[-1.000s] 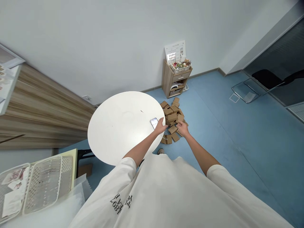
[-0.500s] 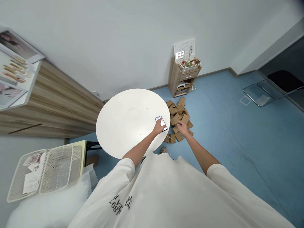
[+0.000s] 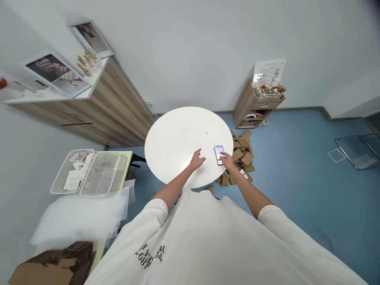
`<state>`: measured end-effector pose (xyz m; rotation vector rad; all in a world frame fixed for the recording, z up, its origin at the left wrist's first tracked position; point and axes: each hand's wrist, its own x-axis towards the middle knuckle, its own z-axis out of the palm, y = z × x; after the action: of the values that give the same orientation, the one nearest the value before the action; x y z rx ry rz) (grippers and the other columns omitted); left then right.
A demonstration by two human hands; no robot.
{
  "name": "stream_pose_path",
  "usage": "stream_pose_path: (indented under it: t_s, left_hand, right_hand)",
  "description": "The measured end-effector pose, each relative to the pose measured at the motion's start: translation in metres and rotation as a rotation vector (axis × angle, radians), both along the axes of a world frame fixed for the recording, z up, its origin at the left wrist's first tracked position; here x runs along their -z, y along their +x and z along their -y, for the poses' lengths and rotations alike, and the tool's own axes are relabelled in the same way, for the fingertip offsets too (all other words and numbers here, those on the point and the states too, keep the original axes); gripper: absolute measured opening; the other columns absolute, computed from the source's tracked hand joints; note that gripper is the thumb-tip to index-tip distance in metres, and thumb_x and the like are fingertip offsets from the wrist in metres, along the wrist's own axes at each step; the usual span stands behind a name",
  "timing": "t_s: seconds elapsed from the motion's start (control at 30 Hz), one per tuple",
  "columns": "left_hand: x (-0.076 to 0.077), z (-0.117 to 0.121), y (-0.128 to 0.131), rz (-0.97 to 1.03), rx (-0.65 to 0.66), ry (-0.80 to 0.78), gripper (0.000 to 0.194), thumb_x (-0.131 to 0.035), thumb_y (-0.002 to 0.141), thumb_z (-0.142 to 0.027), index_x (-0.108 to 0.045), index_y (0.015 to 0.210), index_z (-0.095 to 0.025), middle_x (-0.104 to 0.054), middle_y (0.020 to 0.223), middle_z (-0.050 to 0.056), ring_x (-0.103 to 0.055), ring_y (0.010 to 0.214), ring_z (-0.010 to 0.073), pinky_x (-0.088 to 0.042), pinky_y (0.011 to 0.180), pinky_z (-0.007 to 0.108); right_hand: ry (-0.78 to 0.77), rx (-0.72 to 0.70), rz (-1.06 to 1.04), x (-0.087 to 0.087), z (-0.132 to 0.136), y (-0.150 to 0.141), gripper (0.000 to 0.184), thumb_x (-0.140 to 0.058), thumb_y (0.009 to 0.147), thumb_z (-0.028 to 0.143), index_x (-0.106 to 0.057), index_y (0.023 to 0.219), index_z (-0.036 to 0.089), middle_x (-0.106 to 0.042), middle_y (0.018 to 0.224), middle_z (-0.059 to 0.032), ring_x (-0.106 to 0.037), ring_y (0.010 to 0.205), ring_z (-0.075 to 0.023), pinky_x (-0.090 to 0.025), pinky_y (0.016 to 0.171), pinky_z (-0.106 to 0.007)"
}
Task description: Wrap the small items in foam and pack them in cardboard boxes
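Note:
A smartphone (image 3: 218, 151) with its lit screen up lies near the right side of the round white table (image 3: 169, 134). A thin white cable runs from its near end over the table edge. My right hand (image 3: 228, 161) reaches over the phone's right edge, its fingers stretched out and touching the lower screen, not wrapped around it. To the left of the phone, my left hand (image 3: 196, 160) hovers over the tabletop with thumb and fingers apart, holding nothing. A tiny dark mark or thin object (image 3: 207, 133) shows beyond the phone, too small to name.
Several small brown cardboard boxes (image 3: 247, 158) are heaped on the floor right of the table. Behind them stands a wooden cabinet (image 3: 243, 103) with a flower basket. On the left are white plastic baskets (image 3: 97, 173), bubble wrap (image 3: 80, 215) and flattened cardboard (image 3: 44, 271). A metal-framed chair (image 3: 350, 158) is far right.
The view has swung left, so the scene sits further right. My left hand has come off the phone to its left, and my right hand has moved from above the boxes onto the phone.

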<state>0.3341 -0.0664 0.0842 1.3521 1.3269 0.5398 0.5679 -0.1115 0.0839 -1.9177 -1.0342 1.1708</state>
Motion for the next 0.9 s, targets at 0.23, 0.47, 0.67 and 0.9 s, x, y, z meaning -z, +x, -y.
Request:
stream_pose_path:
  t_s: [0.23, 0.47, 0.67, 0.9]
  left_hand:
    - [-0.003, 0.005, -0.107, 0.032, -0.086, 0.012, 0.075, -0.066, 0.086, -0.030, -0.037, 0.155, -0.028, -0.032, 0.162, 0.012, -0.044, 0.141, 0.0313, -0.048, 0.104, 0.039]
    - [0.001, 0.016, -0.233, 0.035, -0.174, 0.006, 0.070, -0.064, 0.089, -0.031, -0.038, 0.154, -0.027, -0.033, 0.161, 0.013, -0.045, 0.141, 0.0311, -0.052, 0.099, 0.036]
    - [0.007, 0.029, -0.317, 0.011, -0.272, 0.017, 0.064, -0.060, 0.091, -0.027, -0.040, 0.152, -0.025, -0.036, 0.160, 0.013, -0.048, 0.138, 0.0297, -0.052, 0.099, 0.037]
    - [0.007, 0.037, -0.382, -0.057, -0.473, 0.074, 0.059, -0.062, 0.090, -0.022, -0.048, 0.147, -0.020, -0.045, 0.155, 0.016, -0.053, 0.135, 0.0296, -0.048, 0.106, 0.039]
  right_hand:
    - [0.034, -0.100, 0.046, -0.006, -0.020, -0.101, 0.048, -0.057, 0.084, 0.030, -0.066, 0.130, 0.020, -0.062, 0.140, -0.0100, -0.064, 0.116, -0.0253, -0.053, 0.099, -0.040]
    - [0.041, -0.227, 0.043, -0.003, -0.026, -0.227, 0.045, -0.057, 0.085, 0.030, -0.067, 0.128, 0.021, -0.062, 0.140, -0.0096, -0.065, 0.112, -0.0237, -0.053, 0.098, -0.039]
    - [0.043, -0.376, 0.033, -0.004, -0.029, -0.318, 0.041, -0.058, 0.086, 0.029, -0.068, 0.124, 0.023, -0.063, 0.139, -0.0086, -0.065, 0.114, -0.0233, -0.052, 0.101, -0.041]
    - [0.059, -0.585, 0.033, -0.019, -0.054, -0.378, 0.037, -0.059, 0.086, 0.027, -0.070, 0.121, 0.023, -0.065, 0.136, -0.0088, -0.066, 0.115, -0.0239, -0.052, 0.101, -0.042]
